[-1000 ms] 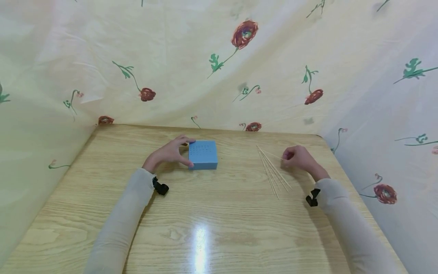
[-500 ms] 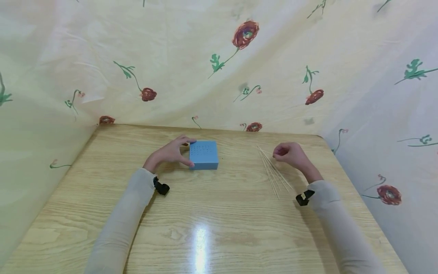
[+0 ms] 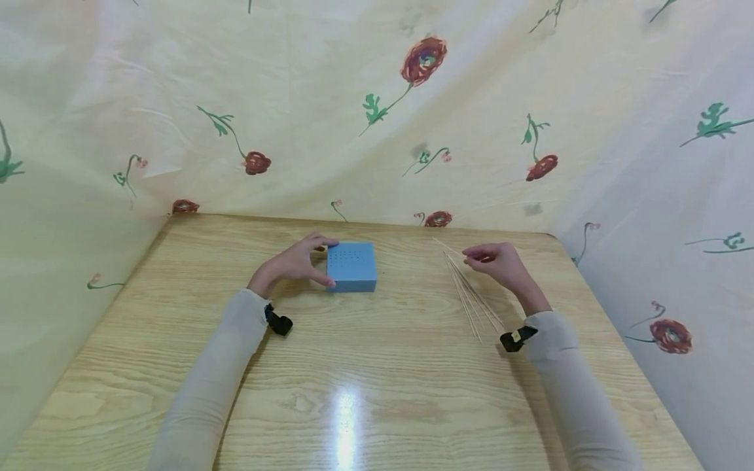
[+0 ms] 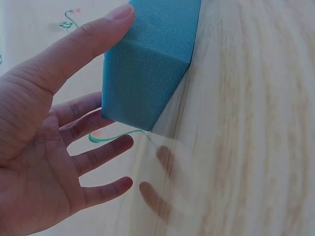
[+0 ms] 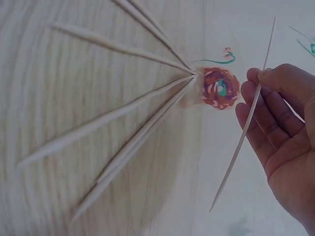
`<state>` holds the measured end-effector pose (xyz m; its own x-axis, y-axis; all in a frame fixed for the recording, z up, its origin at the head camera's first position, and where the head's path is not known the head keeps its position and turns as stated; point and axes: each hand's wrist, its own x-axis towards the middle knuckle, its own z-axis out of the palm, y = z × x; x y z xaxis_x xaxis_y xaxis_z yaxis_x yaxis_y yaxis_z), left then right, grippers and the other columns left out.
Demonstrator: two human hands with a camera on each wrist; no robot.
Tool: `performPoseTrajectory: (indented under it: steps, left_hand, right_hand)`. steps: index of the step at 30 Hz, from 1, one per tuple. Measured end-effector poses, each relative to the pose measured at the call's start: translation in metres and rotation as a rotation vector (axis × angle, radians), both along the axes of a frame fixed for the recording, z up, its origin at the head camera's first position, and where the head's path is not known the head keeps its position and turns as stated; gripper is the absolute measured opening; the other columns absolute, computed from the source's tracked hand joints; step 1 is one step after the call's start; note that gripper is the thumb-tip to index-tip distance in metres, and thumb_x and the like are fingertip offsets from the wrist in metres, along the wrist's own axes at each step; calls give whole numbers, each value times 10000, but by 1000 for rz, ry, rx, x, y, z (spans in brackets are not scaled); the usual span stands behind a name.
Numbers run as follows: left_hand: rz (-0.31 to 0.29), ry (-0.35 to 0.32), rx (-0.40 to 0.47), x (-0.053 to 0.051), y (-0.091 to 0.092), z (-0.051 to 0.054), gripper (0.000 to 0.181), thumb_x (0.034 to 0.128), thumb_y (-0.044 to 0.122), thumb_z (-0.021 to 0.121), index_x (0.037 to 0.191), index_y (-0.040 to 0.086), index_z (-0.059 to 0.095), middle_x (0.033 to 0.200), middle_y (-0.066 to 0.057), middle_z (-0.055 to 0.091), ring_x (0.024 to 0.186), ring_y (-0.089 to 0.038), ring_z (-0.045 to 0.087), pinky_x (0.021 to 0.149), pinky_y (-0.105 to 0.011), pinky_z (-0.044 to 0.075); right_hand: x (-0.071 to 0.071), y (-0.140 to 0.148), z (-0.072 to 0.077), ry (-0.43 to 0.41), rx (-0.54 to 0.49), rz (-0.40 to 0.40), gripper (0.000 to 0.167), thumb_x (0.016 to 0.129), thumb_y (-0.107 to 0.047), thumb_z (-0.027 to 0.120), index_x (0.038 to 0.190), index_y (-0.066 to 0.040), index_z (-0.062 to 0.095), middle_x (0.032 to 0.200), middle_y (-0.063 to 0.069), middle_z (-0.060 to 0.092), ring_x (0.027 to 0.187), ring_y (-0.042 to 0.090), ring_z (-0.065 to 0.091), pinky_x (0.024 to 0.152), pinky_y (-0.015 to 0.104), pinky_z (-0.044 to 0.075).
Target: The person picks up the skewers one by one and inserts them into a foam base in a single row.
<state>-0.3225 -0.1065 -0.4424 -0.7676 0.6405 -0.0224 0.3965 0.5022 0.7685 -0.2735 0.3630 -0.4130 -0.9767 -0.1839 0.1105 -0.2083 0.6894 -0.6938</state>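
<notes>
Evidently, in the head view, the latest change was on the right: the right hand [image 3: 497,263] had shifted left and slightly farther off, bringing along one thin, pale wooden stick [image 3: 448,246]. That stick's free tip pointed far and left, beyond the fan of thin, pale loose sticks [image 3: 461,294] on the wood-grained table [image 3: 412,366], so one piece seemed singled out for handling. Meanwhile the left hand [image 3: 291,260] had stayed put, its thumb and fingers spread wide across the left side of the square blue foam block [image 3: 351,261], which I judged was being steadied. The block, its top dotted with rows of small dark holes, sat on the far part of the table, left of the sticks. I counted one block, two hands and two black wrist devices [image 3: 279,322], one on each cuff; the holes were too small to number surely.

From the left wrist, the thumb pressed the block's near face and fingers reached behind it, partly hidden, while two others stretched out free, touching nothing.

Through the right wrist view, thumb and forefinger pinched the single stick narrowly, clear of the fan. About six sticks lay there, converging at their far ends; the closest pair overlapped, leaving that count uncertain.
</notes>
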Motion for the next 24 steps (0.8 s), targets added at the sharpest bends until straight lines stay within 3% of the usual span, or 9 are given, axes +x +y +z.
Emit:
performPoseTrajectory:
  steps: [5,12,18,24]
  left_hand:
    - [3,-6,-5,0,0,0,973,760,312,919,1567,151,399,1567,-92,364,1464,-361,348,1187,-593,342]
    - [-9,-11,-13,1,1,5,977,768,315,913,1564,103,388,1574,-131,357,1450,-390,365,1174,-589,364]
    - [-14,-16,-22,-2,4,10,964,758,255,923,1536,49,393,1560,-167,361,1421,-411,397,1177,-550,380]
    - [-12,-5,-37,-4,6,13,957,743,252,933,1513,31,409,1561,-175,368,1423,-413,397,1190,-543,365]
  right_hand:
    - [2,-2,5,-6,-66,-17,345,978,-202,703,1244,17,713,1168,243,731,929,151,728,747,156,564]
    - [0,-5,7,51,-96,-55,364,966,-258,720,1229,-7,730,1091,127,780,887,-33,669,750,173,560]
    - [-5,-9,7,71,-166,-72,364,957,-262,731,1224,-15,735,1000,-63,790,883,-38,679,762,152,558]
    - [-8,-20,15,96,-297,-80,329,945,-159,740,1213,32,725,948,-130,762,848,11,702,759,168,584]
